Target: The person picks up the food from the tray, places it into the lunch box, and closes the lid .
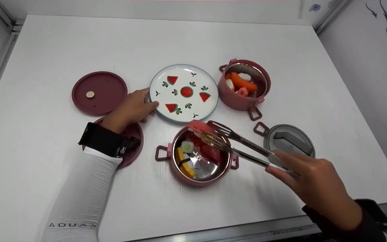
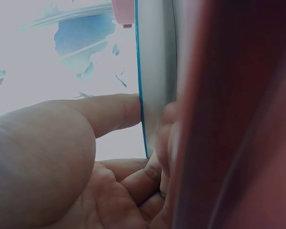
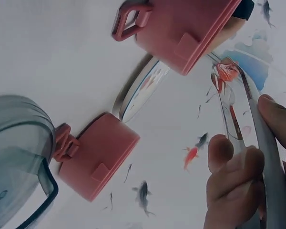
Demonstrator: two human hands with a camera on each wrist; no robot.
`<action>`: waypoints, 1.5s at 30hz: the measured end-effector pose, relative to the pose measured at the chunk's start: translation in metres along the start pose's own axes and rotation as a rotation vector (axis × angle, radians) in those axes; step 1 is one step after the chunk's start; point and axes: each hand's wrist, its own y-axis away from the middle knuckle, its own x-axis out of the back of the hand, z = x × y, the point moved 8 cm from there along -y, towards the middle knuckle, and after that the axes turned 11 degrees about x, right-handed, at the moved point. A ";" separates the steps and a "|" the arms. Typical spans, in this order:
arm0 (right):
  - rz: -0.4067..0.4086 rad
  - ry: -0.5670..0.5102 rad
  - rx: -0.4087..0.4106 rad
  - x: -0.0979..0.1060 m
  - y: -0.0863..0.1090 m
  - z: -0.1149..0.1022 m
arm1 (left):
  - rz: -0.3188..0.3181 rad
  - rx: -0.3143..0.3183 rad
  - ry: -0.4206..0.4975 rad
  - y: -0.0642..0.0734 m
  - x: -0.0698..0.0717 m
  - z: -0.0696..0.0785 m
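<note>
My left hand (image 1: 135, 107) grips the near-left rim of a white plate (image 1: 195, 79) with watermelon drawings. In the left wrist view its thumb (image 2: 117, 112) lies on the rim, with fingers curled beneath. My right hand (image 1: 314, 178) squeezes metal tongs (image 1: 247, 143). Their tips pinch a pink-red food piece (image 1: 198, 127), its kind unclear, over the far rim of the near pink pot (image 1: 197, 183). Inside that pot lie a yellow piece with a dark band (image 1: 184, 163), a white piece with a green centre (image 1: 187, 147) and red pieces (image 1: 210, 153).
Right of the plate stands another pink pot (image 1: 235, 101) holding an orange carrot-like piece (image 1: 242, 82) and other pieces. A clear grey lid (image 1: 289, 136) lies at the right. Two maroon round lids or plates sit leftward, one (image 1: 108, 90) behind the other (image 1: 134, 156), partly under my left wrist.
</note>
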 end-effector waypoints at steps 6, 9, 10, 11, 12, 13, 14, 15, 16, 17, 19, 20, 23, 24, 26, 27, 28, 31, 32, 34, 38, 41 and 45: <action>-0.036 -0.018 -0.016 0.000 0.019 -0.011 | -0.008 0.001 -0.009 0.001 0.005 0.000; -0.041 -0.018 -0.019 -0.001 0.021 -0.012 | -0.002 0.013 -0.001 0.002 0.007 -0.001; -0.039 -0.018 -0.018 -0.001 0.021 -0.013 | -0.002 0.013 0.003 0.003 0.007 -0.001; -0.034 -0.019 -0.018 -0.001 0.022 -0.013 | -0.004 0.012 0.009 0.003 0.006 -0.001; -0.028 -0.023 -0.020 0.000 0.023 -0.013 | -0.007 0.010 0.010 0.003 0.006 -0.001; -0.021 -0.029 -0.023 0.001 0.024 -0.013 | -0.010 0.007 0.009 0.003 0.005 0.000; -0.011 -0.036 -0.027 0.001 0.025 -0.012 | -0.012 0.004 0.007 0.003 0.004 0.000; 0.000 -0.043 -0.032 0.002 0.026 -0.012 | -0.013 0.003 0.004 0.003 0.003 0.000; 0.010 -0.046 -0.031 0.003 0.025 -0.011 | -0.011 0.003 0.003 0.002 0.003 0.000; 0.020 -0.051 -0.032 0.003 0.025 -0.010 | -0.008 0.003 -0.001 0.002 0.003 0.001; 0.031 -0.053 -0.031 0.004 0.023 -0.008 | -0.004 0.003 -0.003 0.001 0.003 0.001; 0.032 -0.050 -0.031 0.004 0.023 -0.007 | -0.002 0.002 -0.003 0.001 0.003 0.001; 0.030 -0.041 -0.042 0.005 0.020 -0.002 | 0.000 -0.007 0.000 0.000 0.002 0.003; 0.032 -0.038 -0.049 0.006 0.019 0.000 | -0.004 -0.009 0.004 0.001 0.002 0.003; 0.039 -0.034 -0.068 0.007 0.016 0.006 | -0.009 -0.009 0.007 0.001 0.001 0.003; 0.044 -0.025 -0.077 0.007 0.014 0.009 | -0.009 -0.007 0.008 0.001 0.001 0.003; 0.053 -0.017 -0.088 0.007 0.011 0.014 | -0.010 -0.004 0.008 0.001 0.001 0.002; 0.078 -0.033 -0.145 0.007 0.002 0.037 | -0.008 0.001 -0.001 0.002 0.002 0.000; 0.087 -0.041 -0.175 0.007 -0.002 0.047 | -0.009 -0.003 -0.004 0.002 0.002 -0.001; 0.113 -0.064 -0.244 0.007 -0.009 0.072 | -0.009 -0.011 -0.005 0.003 0.003 -0.001; 0.142 -0.064 -0.431 0.007 -0.013 0.133 | -0.017 -0.023 -0.002 0.003 0.003 0.000; 0.090 -0.038 -0.571 -0.001 -0.005 0.180 | -0.025 -0.019 0.003 0.003 0.002 0.000; -0.090 -0.030 -0.712 -0.019 0.008 0.233 | -0.031 -0.018 0.002 0.003 0.002 0.001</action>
